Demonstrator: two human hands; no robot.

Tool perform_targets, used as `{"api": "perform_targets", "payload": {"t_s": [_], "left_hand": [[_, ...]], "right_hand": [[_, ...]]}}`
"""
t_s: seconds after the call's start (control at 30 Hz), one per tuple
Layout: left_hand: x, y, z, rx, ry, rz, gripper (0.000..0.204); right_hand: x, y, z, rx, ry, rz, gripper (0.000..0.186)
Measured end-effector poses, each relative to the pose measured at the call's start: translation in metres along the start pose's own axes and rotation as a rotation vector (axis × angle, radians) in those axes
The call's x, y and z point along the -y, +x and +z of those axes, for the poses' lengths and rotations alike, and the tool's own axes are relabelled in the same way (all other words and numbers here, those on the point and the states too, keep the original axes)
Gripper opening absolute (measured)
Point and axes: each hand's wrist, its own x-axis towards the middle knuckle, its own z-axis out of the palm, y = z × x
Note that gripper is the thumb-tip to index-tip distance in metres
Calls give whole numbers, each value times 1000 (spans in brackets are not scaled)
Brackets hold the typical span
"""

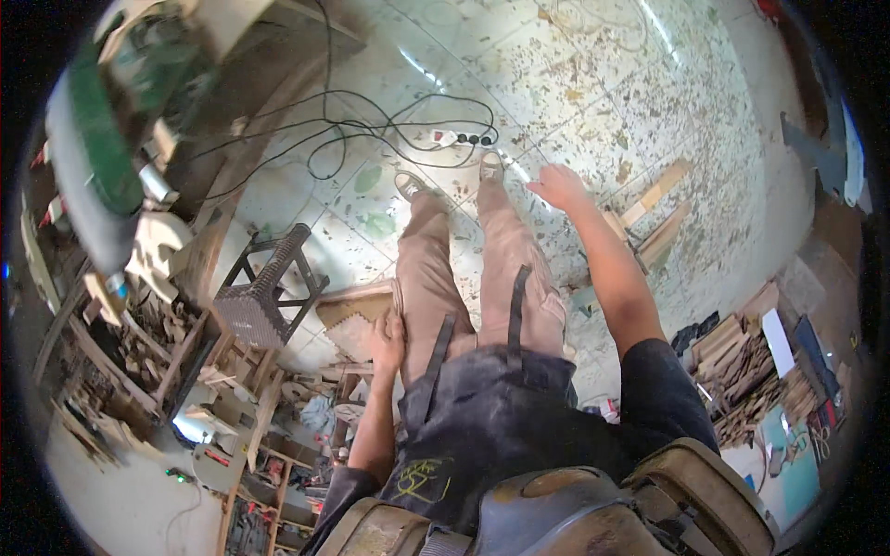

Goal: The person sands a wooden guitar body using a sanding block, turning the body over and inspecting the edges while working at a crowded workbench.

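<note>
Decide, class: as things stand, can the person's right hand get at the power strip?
Probably yes, but likely only by stooping: the right hand is above the floor, where the power strip lies beside the right shoe. Nothing seems to cover it, though black cable loops nearby.

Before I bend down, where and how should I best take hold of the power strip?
Probably pinch the power strip by its long edges near the middle, coming from above, on the side of the right hand. It is long and narrow, its sockets face up, and the black cables loop mostly to its left.
</note>
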Motion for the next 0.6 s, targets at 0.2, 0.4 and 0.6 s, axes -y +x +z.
{"api": "perform_targets", "payload": {"t_s": [0.2,0.4,0.6], "left_hand": [[-36,27,43,109,9,-17,54],[-39,86,101,49,138,92,55],[-27,100,109,22,229,-20,58]], "right_hand": [[-9,115,92,-51,-31,-60,50],[8,225,176,-98,-159,-143,42],[27,309,238,62,-434,-189,49]]}}
